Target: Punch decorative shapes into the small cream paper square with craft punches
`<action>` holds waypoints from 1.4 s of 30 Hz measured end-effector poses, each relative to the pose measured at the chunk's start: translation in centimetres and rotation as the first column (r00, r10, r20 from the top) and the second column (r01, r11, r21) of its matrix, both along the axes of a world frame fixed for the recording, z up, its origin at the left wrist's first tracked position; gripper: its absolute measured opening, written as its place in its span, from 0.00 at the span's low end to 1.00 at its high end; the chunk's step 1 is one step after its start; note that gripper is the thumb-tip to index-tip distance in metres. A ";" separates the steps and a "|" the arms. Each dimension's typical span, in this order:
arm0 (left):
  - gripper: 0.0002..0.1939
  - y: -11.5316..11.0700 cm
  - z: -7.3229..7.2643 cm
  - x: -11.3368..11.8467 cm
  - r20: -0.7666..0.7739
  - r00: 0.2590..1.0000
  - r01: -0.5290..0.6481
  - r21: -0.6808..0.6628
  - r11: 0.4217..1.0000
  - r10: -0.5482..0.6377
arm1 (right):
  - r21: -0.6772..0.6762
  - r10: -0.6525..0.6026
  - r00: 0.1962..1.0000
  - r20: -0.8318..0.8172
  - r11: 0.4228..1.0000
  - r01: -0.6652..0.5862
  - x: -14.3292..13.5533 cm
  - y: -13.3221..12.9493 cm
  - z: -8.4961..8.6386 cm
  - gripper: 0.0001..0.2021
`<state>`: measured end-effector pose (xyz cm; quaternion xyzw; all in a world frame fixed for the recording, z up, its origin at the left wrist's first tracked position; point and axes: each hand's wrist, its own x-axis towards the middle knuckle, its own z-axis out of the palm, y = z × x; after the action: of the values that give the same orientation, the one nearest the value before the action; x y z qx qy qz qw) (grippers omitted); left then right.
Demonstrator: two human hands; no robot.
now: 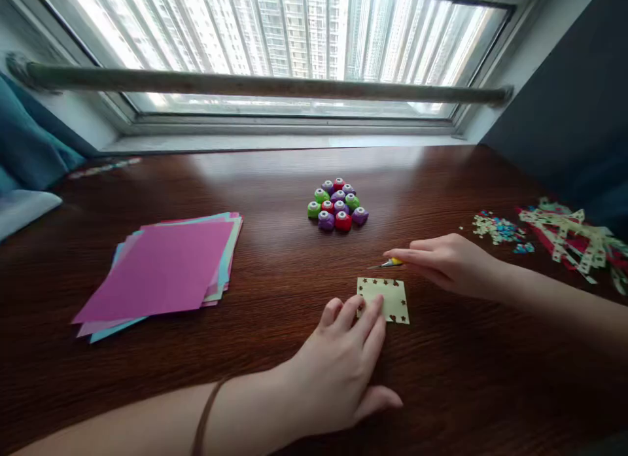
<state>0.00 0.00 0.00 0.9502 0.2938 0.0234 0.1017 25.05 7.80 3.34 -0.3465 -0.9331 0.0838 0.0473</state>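
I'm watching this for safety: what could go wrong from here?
The slim, pointed yellow-and-silver tool in the right hand might slip and nick the left hand, which rests on the pale-yellow paper card. Its tip could scratch the dark brown wooden tabletop. The card's star-shaped holes sit near its edges, so it may tear.

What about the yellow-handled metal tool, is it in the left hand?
No, the right hand holds the tool; the left hand touches pale yellow punched paper.

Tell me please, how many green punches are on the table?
3. The first green punch is farthest left; the second green punch is just behind it, slightly right; the third green punch is behind the rightmost purple punch, slightly left. None seems hidden.
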 end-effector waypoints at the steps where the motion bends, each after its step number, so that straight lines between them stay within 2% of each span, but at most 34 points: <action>1: 0.40 0.0 0.0 0.0 0.002 1.000 0.003 0.005 1.000 -0.003 | -0.010 -0.006 1.000 0.004 1.000 0.006 -0.2 -0.2 -0.2 0.17; 7: 0.43 -0.1 -0.2 -0.1 0.012 1.000 -0.001 0.030 1.000 0.001 | -0.033 -0.001 0.996 0.094 0.999 0.004 -0.8 -1.1 -1.4 0.16; 13: 0.43 -0.2 -0.3 -0.2 0.004 1.000 0.003 0.010 1.000 -0.003 | 0.033 0.053 0.984 0.169 0.998 -0.059 -1.1 -1.1 -2.0 0.18; 23: 0.42 0.1 -0.3 -0.3 0.004 1.000 0.017 0.012 1.000 -0.018 | 0.055 0.093 0.973 0.210 0.993 -0.107 -1.5 -0.7 -1.9 0.19; 32: 0.38 0.3 0.5 -0.2 -0.028 0.999 0.019 -0.003 1.000 -0.019 | 0.145 0.132 0.954 0.269 0.974 -0.175 -1.3 -0.1 -1.7 0.19; 42: 0.35 0.1 0.0 -0.3 -0.034 0.999 0.016 0.032 0.999 -0.015 | 0.132 0.146 0.955 0.259 0.974 -0.184 -0.8 0.1 -2.3 0.19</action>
<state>-0.35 0.10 0.03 0.9541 0.2879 0.0114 0.0818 24.26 7.95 1.08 -0.2702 -0.9611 -0.0293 -0.0499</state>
